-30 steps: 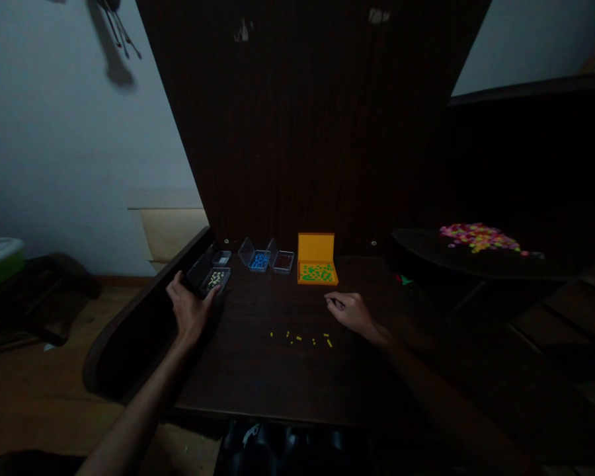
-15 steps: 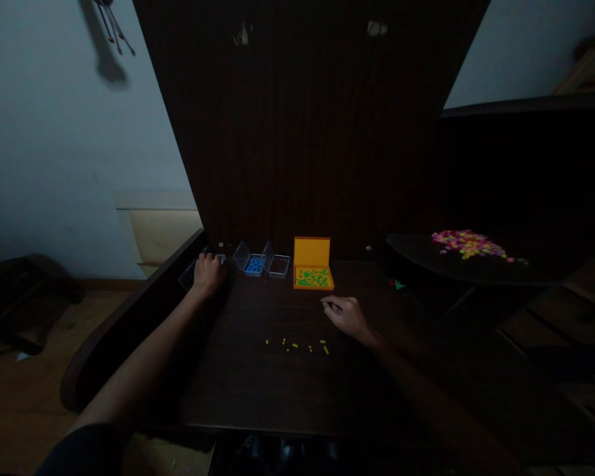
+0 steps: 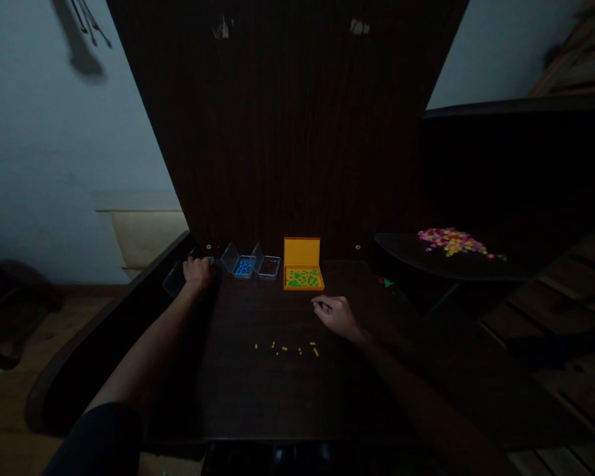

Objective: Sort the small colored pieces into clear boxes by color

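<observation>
At the table's far left, my left hand (image 3: pixel 197 271) reaches over a clear plastic box (image 3: pixel 174 280), fingers curled down into it. What those fingertips hold, if anything, is hidden. My right hand (image 3: pixel 338 315) hovers above the table with thumb and fingers drawn together; nothing can be made out in its pinch. Just beyond it stands an open yellow box (image 3: pixel 303 288) of small green pieces (image 3: pixel 303 277). Several small yellow pieces (image 3: pixel 284 348) lie scattered on the table nearer to me.
Two open clear boxes stand between my left hand and the yellow box: one with blue pieces (image 3: pixel 244 266), one with dark reddish pieces (image 3: pixel 268 266). A dark raised side (image 3: pixel 104 330) borders the table's left. Colourful beads (image 3: pixel 453 242) are heaped on a shelf (image 3: pixel 401 254) at right.
The whole view has shifted a little, so things appear further left. Both hands stay nearly in place, the left at the clear box and the right near the yellow box.
</observation>
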`<state>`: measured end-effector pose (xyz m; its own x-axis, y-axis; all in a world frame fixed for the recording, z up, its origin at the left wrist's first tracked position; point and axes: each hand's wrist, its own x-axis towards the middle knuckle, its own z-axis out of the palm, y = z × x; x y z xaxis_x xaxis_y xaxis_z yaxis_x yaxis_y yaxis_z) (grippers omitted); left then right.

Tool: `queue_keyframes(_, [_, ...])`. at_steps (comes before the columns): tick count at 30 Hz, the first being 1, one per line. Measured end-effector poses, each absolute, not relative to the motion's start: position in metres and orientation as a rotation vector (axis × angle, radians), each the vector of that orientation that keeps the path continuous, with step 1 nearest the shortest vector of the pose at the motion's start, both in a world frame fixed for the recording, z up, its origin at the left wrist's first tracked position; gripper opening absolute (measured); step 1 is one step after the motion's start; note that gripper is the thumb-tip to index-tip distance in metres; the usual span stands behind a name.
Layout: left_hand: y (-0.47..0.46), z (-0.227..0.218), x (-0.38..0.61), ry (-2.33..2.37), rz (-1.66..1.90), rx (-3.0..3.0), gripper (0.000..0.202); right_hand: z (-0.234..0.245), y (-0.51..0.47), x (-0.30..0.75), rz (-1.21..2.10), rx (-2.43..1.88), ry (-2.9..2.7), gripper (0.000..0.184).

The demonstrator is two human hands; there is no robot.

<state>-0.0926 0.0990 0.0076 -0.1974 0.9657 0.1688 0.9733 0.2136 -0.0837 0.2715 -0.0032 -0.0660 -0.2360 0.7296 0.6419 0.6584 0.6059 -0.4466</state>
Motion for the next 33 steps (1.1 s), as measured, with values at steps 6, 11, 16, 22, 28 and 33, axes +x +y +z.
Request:
queue_keyframes(6, [0.091,0.01,-0.088,-2.228,-0.109,-1.888,0.039,-0.064,-0.004,0.271,0.14,-1.145,-1.966,0.022])
queue_keyframes(11, [0.083,0.015,-0.08,-2.137,-0.289,-1.921,0.036,-0.065,-0.005,0.272,0.154,-1.149,-1.973,0.022])
queue_keyframes(16, [0.069,0.03,-0.074,-2.074,-0.395,-1.869,0.035,-0.063,-0.006,0.272,0.14,-1.132,-1.995,0.024])
queue_keyframes(22, [0.037,0.052,-0.05,-1.865,-0.566,-1.959,0.031,-0.058,-0.008,0.269,0.252,-1.129,-1.903,0.022])
queue_keyframes(28, [0.013,0.038,-0.012,-1.276,-0.652,-2.573,0.024,-0.051,-0.007,0.26,0.765,-1.093,-1.561,0.031])
queue_keyframes(33, [-0.005,0.003,0.014,-0.913,-0.664,-2.851,0.031,-0.046,-0.01,0.253,1.13,-0.977,-1.365,0.05])
